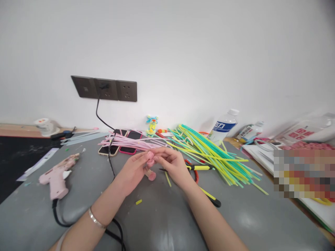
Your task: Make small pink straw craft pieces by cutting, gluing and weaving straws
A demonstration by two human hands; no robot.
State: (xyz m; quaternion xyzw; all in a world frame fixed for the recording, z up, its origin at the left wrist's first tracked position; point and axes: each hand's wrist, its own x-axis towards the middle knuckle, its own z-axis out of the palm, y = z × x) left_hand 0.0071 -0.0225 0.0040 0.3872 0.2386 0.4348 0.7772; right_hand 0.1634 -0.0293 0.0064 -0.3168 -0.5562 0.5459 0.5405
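Between my two hands is a small pink coiled craft piece (150, 160), apparently shaped from fuzzy stems, with a second pink coil at its lower end. My left hand (136, 169) pinches it from the left, thumb and fingers closed. My right hand (169, 162) grips it from the right with its fingertips; the fingers hide part of the piece. Beside my right hand lie yellow-and-black pliers (201, 167), partly covered by that hand and wrist. Pink pipe cleaners (131, 141) lie just beyond my fingers.
A pink glue gun (58, 177) with a black cord rests at the left. Phones (108, 150) lie under the pink stems. Yellow and green pipe cleaners (214, 153) spread to the right, near a bottle (223, 126). A small colourful figure (151, 125) stands by the wall.
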